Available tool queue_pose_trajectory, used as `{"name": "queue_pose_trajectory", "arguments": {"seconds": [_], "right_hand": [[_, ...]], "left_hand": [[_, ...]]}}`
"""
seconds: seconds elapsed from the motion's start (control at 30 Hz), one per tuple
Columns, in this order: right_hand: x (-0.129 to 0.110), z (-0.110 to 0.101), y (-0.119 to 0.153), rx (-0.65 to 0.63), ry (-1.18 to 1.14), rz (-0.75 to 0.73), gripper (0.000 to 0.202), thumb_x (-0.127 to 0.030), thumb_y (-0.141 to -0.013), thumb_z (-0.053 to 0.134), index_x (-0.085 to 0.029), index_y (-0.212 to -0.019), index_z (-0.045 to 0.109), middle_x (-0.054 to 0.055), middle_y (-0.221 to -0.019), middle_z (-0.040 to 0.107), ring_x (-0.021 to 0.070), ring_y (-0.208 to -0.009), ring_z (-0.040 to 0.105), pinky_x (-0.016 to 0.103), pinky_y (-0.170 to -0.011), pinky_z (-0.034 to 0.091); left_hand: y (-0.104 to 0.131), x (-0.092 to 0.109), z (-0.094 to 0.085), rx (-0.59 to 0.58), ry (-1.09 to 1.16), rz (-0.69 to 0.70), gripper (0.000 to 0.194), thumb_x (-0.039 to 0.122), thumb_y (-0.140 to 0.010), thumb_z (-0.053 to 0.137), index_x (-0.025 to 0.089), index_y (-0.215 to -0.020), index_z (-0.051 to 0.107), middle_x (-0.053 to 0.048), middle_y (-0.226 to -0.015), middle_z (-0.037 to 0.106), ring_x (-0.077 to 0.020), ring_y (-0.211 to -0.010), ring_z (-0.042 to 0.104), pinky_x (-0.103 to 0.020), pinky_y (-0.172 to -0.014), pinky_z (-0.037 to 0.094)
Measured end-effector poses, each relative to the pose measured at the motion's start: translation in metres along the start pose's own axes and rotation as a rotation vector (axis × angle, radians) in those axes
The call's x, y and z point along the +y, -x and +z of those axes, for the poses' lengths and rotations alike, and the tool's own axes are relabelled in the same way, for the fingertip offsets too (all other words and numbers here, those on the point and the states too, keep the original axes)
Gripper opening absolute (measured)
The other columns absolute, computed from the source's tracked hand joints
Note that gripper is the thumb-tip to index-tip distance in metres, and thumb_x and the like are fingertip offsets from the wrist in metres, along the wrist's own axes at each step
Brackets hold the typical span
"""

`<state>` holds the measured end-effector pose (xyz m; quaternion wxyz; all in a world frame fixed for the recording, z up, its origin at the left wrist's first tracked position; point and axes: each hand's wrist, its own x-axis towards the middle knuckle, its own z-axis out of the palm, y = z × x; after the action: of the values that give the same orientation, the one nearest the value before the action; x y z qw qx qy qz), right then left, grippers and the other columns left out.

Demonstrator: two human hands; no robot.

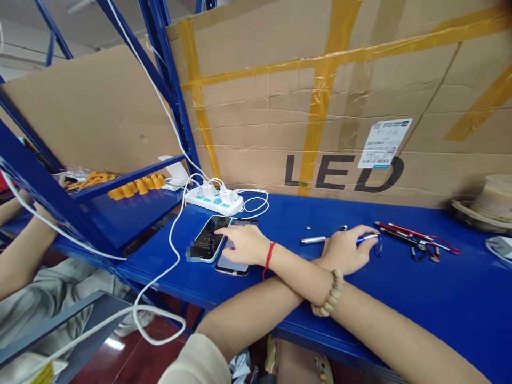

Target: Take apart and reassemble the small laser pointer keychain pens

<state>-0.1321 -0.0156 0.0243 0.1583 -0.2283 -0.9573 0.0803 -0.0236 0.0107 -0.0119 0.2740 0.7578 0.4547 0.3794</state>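
My forearms cross over the blue table, right over left. My right hand (246, 245) is at the left, its index finger stretched onto the lit screen of a phone (208, 240) in a pale case. Below its palm lies a second phone (232, 261), partly covered. My left hand (346, 250) is at the right, its fingers curled around a slim blue metal stick (366, 238) with a blue carabiner (380, 248) by its end. A silver tube (313, 240) shows at the wrist side of this hand; whether it joins the blue stick is hidden.
Red and black sticks with carabiners (416, 237) lie farther right. A white power strip (214, 200) with plugs and cables stands behind the phones, before a taped cardboard box (260, 117). A white cable (174, 240) hangs over the table edge. Another person's arm (24, 245) is at left.
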Motion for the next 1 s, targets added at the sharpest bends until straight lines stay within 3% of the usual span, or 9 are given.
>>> {"name": "queue_pose_trajectory", "arguments": {"seconds": [0.3, 0.5, 0.67, 1.0], "right_hand": [[-0.0011, 0.0020, -0.0006, -0.084, 0.051, -0.056, 0.049, -0.034, -0.074, 0.043, -0.024, -0.122, 0.049, 0.007, -0.105, 0.059, 0.0229, -0.090, 0.058, 0.034, -0.074, 0.042], [-0.0009, 0.0032, -0.0009, -0.103, 0.037, -0.064, 0.046, -0.035, -0.075, 0.044, -0.025, -0.120, 0.051, 0.007, -0.103, 0.059, 0.0226, -0.088, 0.058, 0.034, -0.073, 0.041], [-0.0010, 0.0009, -0.0004, -0.046, -0.010, -0.041, 0.047, -0.032, -0.077, 0.044, -0.024, -0.124, 0.045, 0.006, -0.105, 0.060, 0.0221, -0.094, 0.057, 0.033, -0.076, 0.041], [-0.0028, -0.0012, -0.0001, 0.000, -0.078, -0.034, 0.043, -0.029, -0.076, 0.046, -0.022, -0.119, 0.047, 0.005, -0.101, 0.062, 0.0203, -0.089, 0.058, 0.030, -0.072, 0.042]], "left_hand": [[0.0012, 0.0028, -0.0029, -0.023, -0.017, 0.002, 0.032, 0.039, -0.084, 0.035, 0.030, -0.108, 0.053, 0.001, -0.087, 0.064, -0.0159, -0.079, 0.059, -0.024, -0.070, 0.045], [0.0003, -0.0006, -0.0001, -0.011, -0.013, 0.004, 0.031, 0.038, -0.084, 0.036, 0.031, -0.109, 0.054, 0.002, -0.092, 0.065, -0.0170, -0.086, 0.059, -0.026, -0.075, 0.045], [0.0005, 0.0006, -0.0007, -0.016, 0.015, 0.008, 0.030, 0.037, -0.085, 0.036, 0.031, -0.108, 0.054, 0.003, -0.097, 0.064, -0.0163, -0.091, 0.059, -0.025, -0.080, 0.044], [0.0003, -0.0010, 0.0008, -0.006, 0.010, 0.018, 0.031, 0.039, -0.084, 0.036, 0.030, -0.108, 0.054, 0.002, -0.092, 0.065, -0.0160, -0.085, 0.060, -0.025, -0.075, 0.046]]}}
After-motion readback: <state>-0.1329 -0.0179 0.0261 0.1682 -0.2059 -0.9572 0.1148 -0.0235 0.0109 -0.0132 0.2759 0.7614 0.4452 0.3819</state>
